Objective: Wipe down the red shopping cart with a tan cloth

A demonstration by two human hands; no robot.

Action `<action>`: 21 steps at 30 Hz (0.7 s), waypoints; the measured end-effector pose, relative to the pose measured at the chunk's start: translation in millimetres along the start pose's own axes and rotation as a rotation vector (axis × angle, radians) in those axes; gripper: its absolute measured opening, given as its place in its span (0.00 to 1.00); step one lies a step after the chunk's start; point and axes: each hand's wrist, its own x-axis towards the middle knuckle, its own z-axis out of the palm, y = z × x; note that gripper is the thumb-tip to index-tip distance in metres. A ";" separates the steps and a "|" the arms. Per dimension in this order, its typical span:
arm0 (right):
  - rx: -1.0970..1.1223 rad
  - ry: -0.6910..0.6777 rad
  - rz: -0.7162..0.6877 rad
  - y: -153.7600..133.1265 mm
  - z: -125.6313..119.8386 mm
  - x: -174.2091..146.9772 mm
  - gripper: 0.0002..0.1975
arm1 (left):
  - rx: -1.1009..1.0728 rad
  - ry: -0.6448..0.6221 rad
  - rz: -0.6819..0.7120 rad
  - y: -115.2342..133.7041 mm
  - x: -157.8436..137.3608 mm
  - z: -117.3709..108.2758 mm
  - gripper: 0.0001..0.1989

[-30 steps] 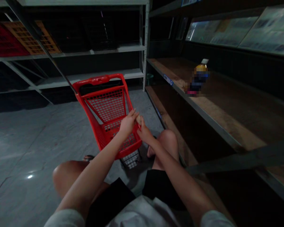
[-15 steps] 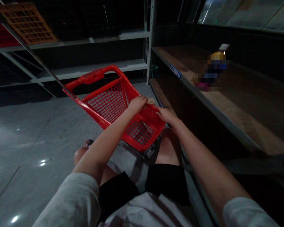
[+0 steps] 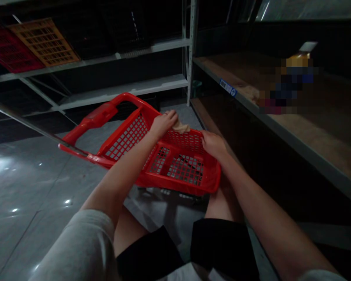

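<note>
A red plastic shopping cart (image 3: 175,181) with grid sides and a long handle stands in front of my knees. My left hand (image 3: 163,123) is closed over its far rim, with a beige cloth (image 3: 180,126) sticking out from under the fingers. Further right along that rim, my right hand (image 3: 213,144) grips the edge near the cart's front corner. The mesh floor of the basket shows between my arms, with nothing lying on it.
Close on my right runs a wooden shelf (image 3: 318,136) with a blue label on its edge. A blurred-out bottle (image 3: 298,62) stands on it. White metal racks (image 3: 152,89) line the back, holding an orange crate (image 3: 48,43) and a red crate (image 3: 13,48). A metal pole (image 3: 32,127) crosses the left.
The cart has turned, its handle end swinging left and nearer and its front end moving right. Both hands have stayed on the rim, and more of the cloth shows.
</note>
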 end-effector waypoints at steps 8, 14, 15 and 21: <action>0.019 0.007 -0.103 5.6 9.3 27.0 0.21 | -0.116 -0.314 -0.173 -38.7 -33.4 38.2 0.18; 0.019 -0.005 -0.101 -4.0 7.4 20.5 0.21 | -0.340 -0.102 -0.517 -28.1 -34.9 47.1 0.15; 0.022 -0.001 -0.100 -5.3 6.9 18.2 0.21 | -0.390 0.046 -0.597 -33.0 -34.0 44.9 0.16; 0.046 -0.008 -0.097 -14.2 5.7 9.7 0.21 | -0.552 0.410 -0.787 -23.7 -40.6 52.0 0.17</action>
